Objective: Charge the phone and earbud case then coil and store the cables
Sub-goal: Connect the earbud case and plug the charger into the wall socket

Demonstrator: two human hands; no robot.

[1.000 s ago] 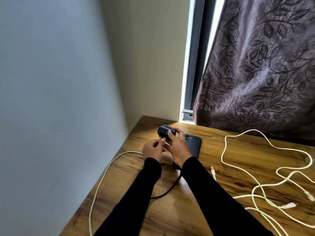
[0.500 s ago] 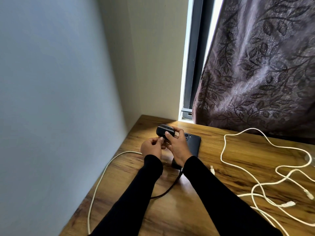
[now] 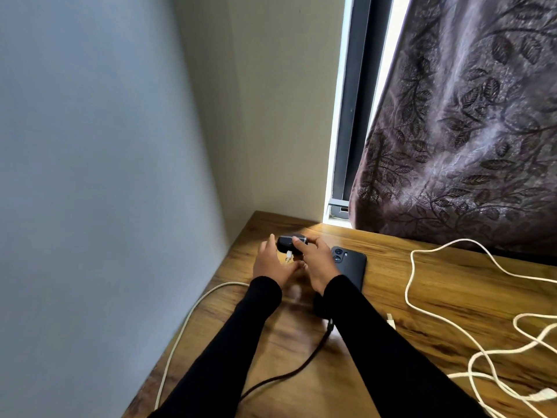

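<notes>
My right hand (image 3: 316, 263) grips a dark earbud case (image 3: 287, 242) just above the far left corner of the wooden table (image 3: 422, 333). A white plug (image 3: 289, 254) sticks out of the case's underside. Its white cable (image 3: 187, 321) runs left and off the table's front edge. My left hand (image 3: 269, 263) is beside the case with fingers spread, holding nothing. A black phone (image 3: 351, 267) lies face down right of my hands, partly hidden by my right wrist. A black cable (image 3: 280, 378) leaves its near end towards me.
A tangle of white cables (image 3: 428, 312) with loose connectors covers the right half of the table. One small white connector (image 3: 391, 321) lies beside my right sleeve. A grey wall stands close on the left, and a patterned curtain (image 3: 467, 131) hangs behind.
My left hand has let go of the white plug and spread its fingers. The plug now hangs from the case, which my right hand still holds.
</notes>
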